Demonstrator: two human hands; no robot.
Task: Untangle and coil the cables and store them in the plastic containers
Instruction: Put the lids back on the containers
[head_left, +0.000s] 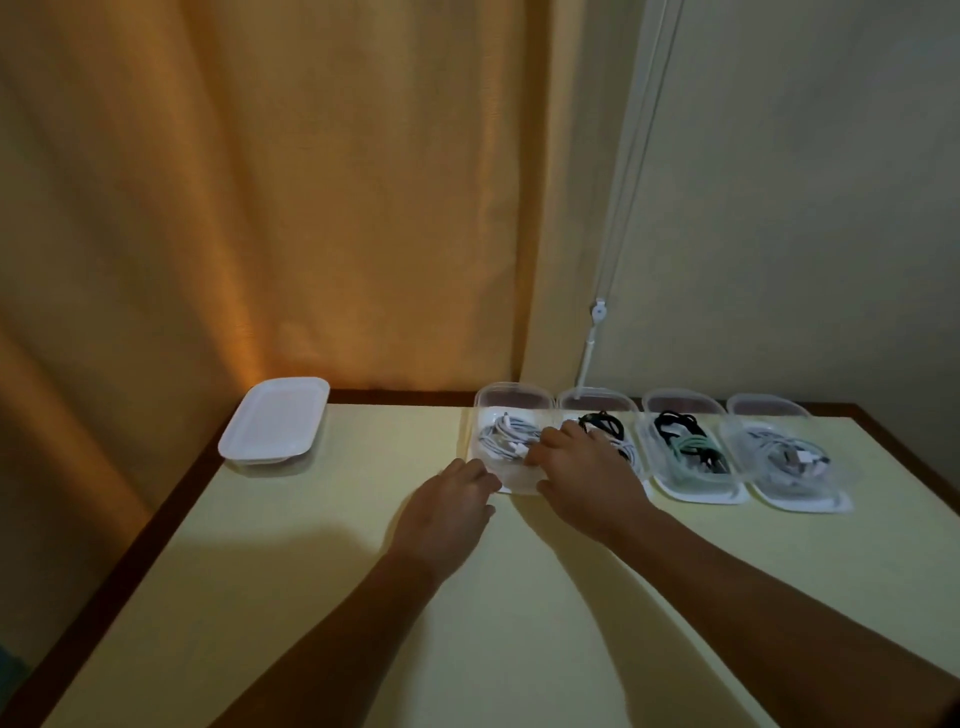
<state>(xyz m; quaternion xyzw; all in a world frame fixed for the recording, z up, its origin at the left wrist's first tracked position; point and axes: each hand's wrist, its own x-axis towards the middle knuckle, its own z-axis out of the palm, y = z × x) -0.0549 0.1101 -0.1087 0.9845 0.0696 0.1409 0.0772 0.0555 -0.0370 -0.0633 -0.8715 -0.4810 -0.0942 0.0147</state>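
Note:
Several clear plastic containers stand in a row at the table's far edge. The leftmost container (511, 400) holds a coiled white cable (501, 434). My left hand (452, 506) touches that container's near left corner with its fingertips. My right hand (587, 475) lies over the container's near right side, fingers spread toward the white cable. The second container (597, 402) holds a black cable (602, 423), partly hidden by my right hand. The third container (680, 402) holds black and green cables (688, 441). The fourth container (766, 408) holds a white cable (789, 454).
A closed white-lidded container (272, 421) sits apart at the table's far left. The pale yellow table (363, 597) has a dark wooden rim. An orange curtain (285, 208) hangs behind, and a blind cord (597, 312) hangs by the wall.

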